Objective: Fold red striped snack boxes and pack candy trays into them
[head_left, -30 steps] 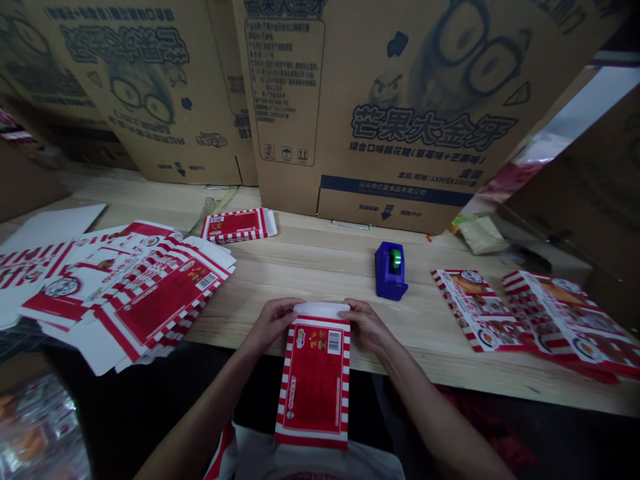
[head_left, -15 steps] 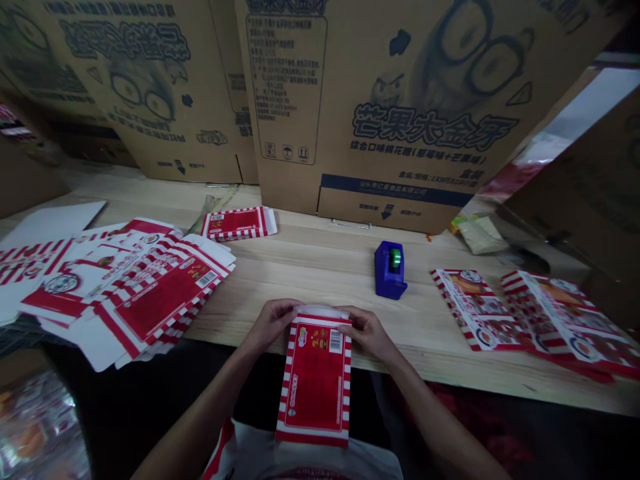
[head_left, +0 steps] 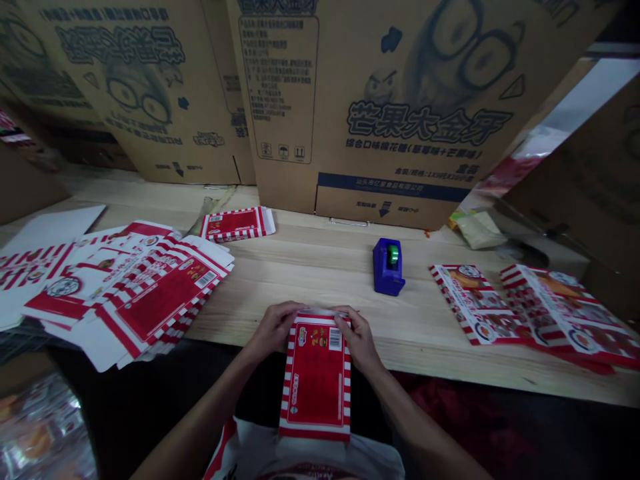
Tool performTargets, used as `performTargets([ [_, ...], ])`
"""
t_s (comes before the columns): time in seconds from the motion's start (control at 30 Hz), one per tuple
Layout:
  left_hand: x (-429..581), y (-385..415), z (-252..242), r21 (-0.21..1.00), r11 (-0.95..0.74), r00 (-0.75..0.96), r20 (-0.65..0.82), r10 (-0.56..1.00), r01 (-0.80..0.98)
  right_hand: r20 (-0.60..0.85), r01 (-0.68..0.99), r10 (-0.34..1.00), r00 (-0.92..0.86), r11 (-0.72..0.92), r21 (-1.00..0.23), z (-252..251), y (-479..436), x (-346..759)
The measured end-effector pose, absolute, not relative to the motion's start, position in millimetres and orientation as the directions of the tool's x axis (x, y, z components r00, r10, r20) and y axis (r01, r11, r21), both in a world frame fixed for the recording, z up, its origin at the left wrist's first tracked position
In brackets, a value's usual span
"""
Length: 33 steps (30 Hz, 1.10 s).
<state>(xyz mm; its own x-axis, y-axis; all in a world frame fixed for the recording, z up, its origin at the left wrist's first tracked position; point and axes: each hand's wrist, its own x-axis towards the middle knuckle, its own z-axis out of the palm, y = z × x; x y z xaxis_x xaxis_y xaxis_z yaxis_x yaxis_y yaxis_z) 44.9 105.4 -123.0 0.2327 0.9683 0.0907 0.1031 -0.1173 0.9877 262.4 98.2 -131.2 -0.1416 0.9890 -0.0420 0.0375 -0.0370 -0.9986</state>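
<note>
I hold a red and white striped carton point(head_left: 316, 380) upright against my body at the table's near edge. My left hand point(head_left: 273, 328) grips its top left corner, fingers curled over the end. My right hand point(head_left: 357, 337) grips the top right corner the same way. The white top flap is folded down under my fingers and barely shows. A barcode and small pictures sit near the carton's top.
A fanned pile of flat striped cartons point(head_left: 120, 287) lies at the left, one flat carton point(head_left: 237, 223) behind it. A blue tape dispenser point(head_left: 388, 267) stands mid-table. Finished cartons point(head_left: 530, 313) lie at the right. Large brown shipping boxes point(head_left: 400, 113) wall the back of the wooden table point(head_left: 310, 267).
The white top flap, standing up a second ago, has been pressed down into the carton. Both hands have closed in over the top edge.
</note>
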Motion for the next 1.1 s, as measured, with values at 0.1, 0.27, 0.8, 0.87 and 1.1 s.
performTargets([
  [0.1,45.7,103.2,-121.0,0.997,-0.068,0.217,0.056,0.975,0.047,-0.025,0.033,0.998,-0.058,-0.024,-0.999,-133.9,98.9,258.3],
  [0.27,48.3,101.4,-114.0,0.999,-0.041,0.224,0.034,0.974,0.028,-0.157,0.216,0.947,-0.280,-0.097,-0.972,-112.6,133.2,269.4],
  [0.8,47.4,104.4,-120.1,1.000,-0.013,0.185,0.014,0.983,-0.010,-0.109,0.500,0.583,-0.805,0.569,-0.653,-52.1,172.8,269.2],
  [0.87,45.0,103.4,-118.2,1.000,0.003,0.181,-0.002,0.984,-0.007,-0.083,0.417,0.678,-0.730,0.345,-0.841,-62.4,163.3,278.1],
  [1.1,43.0,97.2,-117.6,0.991,-0.063,0.211,0.037,0.977,0.120,-0.044,0.283,0.861,-0.507,0.118,-0.952,-102.3,117.8,283.0],
])
